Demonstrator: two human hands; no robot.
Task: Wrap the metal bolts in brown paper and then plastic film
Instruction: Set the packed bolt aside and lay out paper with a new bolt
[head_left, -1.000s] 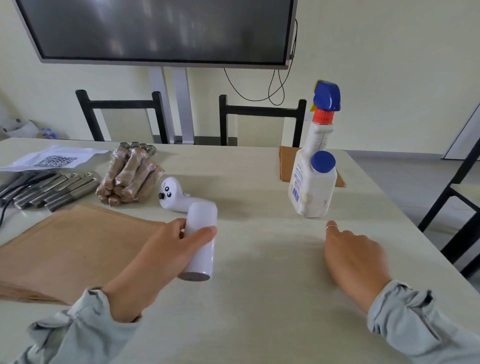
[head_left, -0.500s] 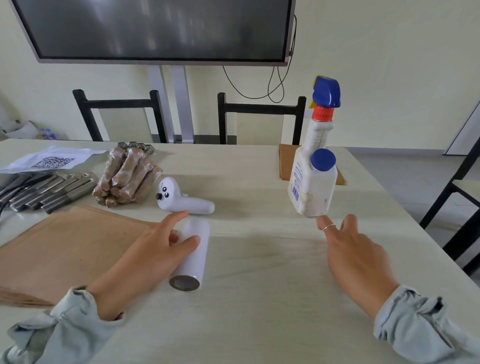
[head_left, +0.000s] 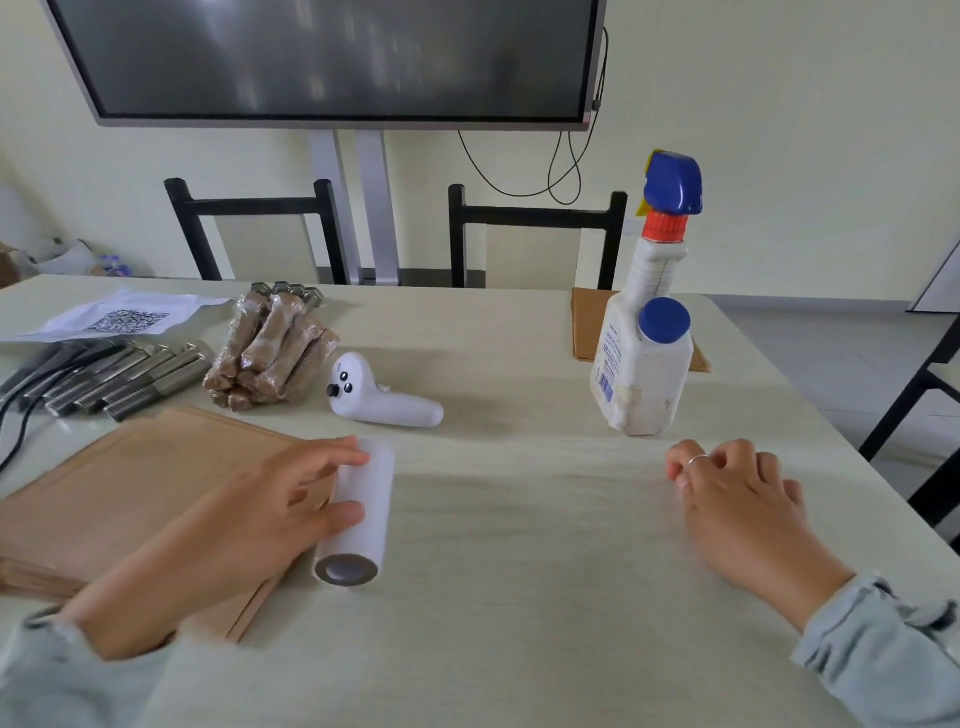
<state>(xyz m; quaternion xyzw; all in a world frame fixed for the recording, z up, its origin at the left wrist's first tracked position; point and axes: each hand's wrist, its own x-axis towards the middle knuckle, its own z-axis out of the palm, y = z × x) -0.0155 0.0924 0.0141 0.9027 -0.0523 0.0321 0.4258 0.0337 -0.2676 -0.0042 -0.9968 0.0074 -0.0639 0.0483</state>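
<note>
- QR code (head_left: 127, 320) printed on white paper sheet (head_left: 78, 323), far left of table
- barcode (head_left: 602, 387) and blue print on spray bottle (head_left: 641, 364) label, wording too small to read

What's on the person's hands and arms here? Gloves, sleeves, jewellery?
No gloves: both hands are bare. The left hand comes out of a pale grey-blue fabric sleeve, gathered at the cuff. The right hand has a matching sleeve, crumpled at the wrist, and a thin silver ring on one finger. No watch, markings or cables show on either arm.
</note>
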